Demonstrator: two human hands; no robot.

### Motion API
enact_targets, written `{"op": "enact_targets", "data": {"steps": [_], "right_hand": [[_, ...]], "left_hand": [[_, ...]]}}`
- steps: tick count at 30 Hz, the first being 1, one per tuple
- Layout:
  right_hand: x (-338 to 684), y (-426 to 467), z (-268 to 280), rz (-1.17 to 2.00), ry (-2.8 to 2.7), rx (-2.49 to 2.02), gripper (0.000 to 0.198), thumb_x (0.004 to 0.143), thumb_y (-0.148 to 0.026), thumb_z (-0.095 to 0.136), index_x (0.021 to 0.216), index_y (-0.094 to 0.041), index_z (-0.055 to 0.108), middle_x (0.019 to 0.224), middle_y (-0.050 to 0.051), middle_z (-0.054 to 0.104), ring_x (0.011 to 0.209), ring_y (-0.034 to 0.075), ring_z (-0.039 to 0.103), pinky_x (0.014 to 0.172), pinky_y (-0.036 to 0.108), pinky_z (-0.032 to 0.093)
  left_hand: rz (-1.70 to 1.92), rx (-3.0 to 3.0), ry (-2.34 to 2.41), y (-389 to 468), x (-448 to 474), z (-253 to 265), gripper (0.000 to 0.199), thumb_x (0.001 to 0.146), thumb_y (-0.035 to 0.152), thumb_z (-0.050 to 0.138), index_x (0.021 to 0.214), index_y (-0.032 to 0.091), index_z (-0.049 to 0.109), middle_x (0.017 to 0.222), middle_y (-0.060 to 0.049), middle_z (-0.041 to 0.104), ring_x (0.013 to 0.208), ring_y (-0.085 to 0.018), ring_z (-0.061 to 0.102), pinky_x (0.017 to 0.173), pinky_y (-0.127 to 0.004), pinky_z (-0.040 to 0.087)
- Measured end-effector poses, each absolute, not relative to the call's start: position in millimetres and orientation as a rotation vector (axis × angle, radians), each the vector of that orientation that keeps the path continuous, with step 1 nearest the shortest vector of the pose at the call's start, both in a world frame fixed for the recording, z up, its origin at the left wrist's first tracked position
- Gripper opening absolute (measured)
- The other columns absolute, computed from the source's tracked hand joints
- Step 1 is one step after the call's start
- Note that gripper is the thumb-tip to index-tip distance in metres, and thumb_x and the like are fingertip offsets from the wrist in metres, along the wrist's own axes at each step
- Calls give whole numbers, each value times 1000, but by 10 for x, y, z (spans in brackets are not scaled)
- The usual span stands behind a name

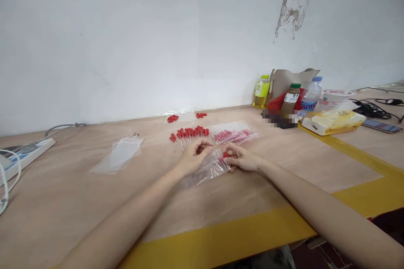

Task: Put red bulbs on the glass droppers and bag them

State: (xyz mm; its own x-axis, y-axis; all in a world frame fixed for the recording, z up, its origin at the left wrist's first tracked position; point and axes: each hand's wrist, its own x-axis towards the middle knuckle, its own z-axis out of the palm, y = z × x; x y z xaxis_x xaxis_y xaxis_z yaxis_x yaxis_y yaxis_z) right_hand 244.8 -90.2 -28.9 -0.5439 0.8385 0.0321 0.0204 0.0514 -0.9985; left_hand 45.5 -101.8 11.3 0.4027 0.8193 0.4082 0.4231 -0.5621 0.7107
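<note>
A clear plastic zip bag [210,173] lies between my hands, its glossy film creased. My right hand [241,158] pinches a dropper with a red bulb [225,156] at the bag's right end; its stem is hard to make out. Over the bag's upper left side, my left hand [195,157] is curled, thumb and forefinger close together; whether film is caught in them is hidden. Just beyond it, several red-bulbed droppers [191,132] lie side by side in a fan. To their right rest overlapping clear bags with red-bulbed droppers inside [235,134].
Flat clear bags [121,153] lie at left, near a power strip [31,157]. Red bulbs [172,118] lie on plastic by the wall. At right stand a yellow-green bottle [261,91], a brown bottle [291,98], a water bottle [312,94] and a tissue pack [334,122]. Yellow tape [227,237] edges the table.
</note>
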Motion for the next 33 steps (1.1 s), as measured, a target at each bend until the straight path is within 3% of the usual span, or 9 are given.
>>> {"op": "enact_targets", "data": {"steps": [4,6,11,15,20,24,28,33], "right_hand": [[2470,-887,-292,1556,-1697,-870,34,66,-35,64,79,-19,36,62,-8,54,49,5,53,49,20,47],[2444,-889,-294,1520,-1700,-899,35,63,-36,65,77,-19,39,59,-8,54,48,6,52,46,19,45],[2291,-938,-275,1329,-1717,-1034,29,58,-37,68,68,-14,53,54,-6,52,40,4,42,34,14,34],[2285,-954,-255,1228,-1877,-1050,26,67,-39,59,75,-14,64,53,-4,53,35,2,35,31,14,29],[2472,-821,-135,1276,-1813,-1288,20,67,-36,59,69,-16,60,41,-6,46,32,6,42,32,17,35],[2420,-597,80,817,-1851,-1394,14,64,-29,61,59,-16,58,43,-3,51,33,7,45,32,17,32],[2086,-324,202,476,-1926,-1659,12,65,-22,57,57,-14,60,49,3,58,42,12,54,45,20,41],[1702,-5,120,380,-1873,-1775,19,60,-16,58,78,-10,63,77,15,64,73,24,61,60,27,45]], "left_hand": [[544,2511,878,-1109,-59,210,31,75,30,54,105,24,55,112,-3,55,102,-21,50,89,-35,38],[509,2535,916,-1181,-254,155,40,75,32,54,114,25,50,120,-4,50,110,-23,44,93,-39,35],[539,2506,1039,-1271,-374,-31,42,79,36,50,119,25,45,121,-5,50,109,-22,46,91,-39,38],[560,2484,1033,-1284,-335,-46,39,79,36,50,116,25,47,118,-5,52,106,-21,49,90,-37,39],[594,2446,978,-1297,-342,-38,26,81,34,48,104,23,54,118,-6,52,108,-21,47,90,-37,39],[572,2433,992,-1291,-356,-51,23,85,32,41,100,23,56,118,-5,52,109,-20,46,92,-37,37],[593,2459,1000,-1291,-358,-68,23,84,31,43,99,24,57,118,-5,52,108,-20,47,90,-37,39],[600,2505,982,-1301,-355,-72,24,84,30,42,103,24,56,118,-6,52,108,-20,47,90,-36,39]]}}
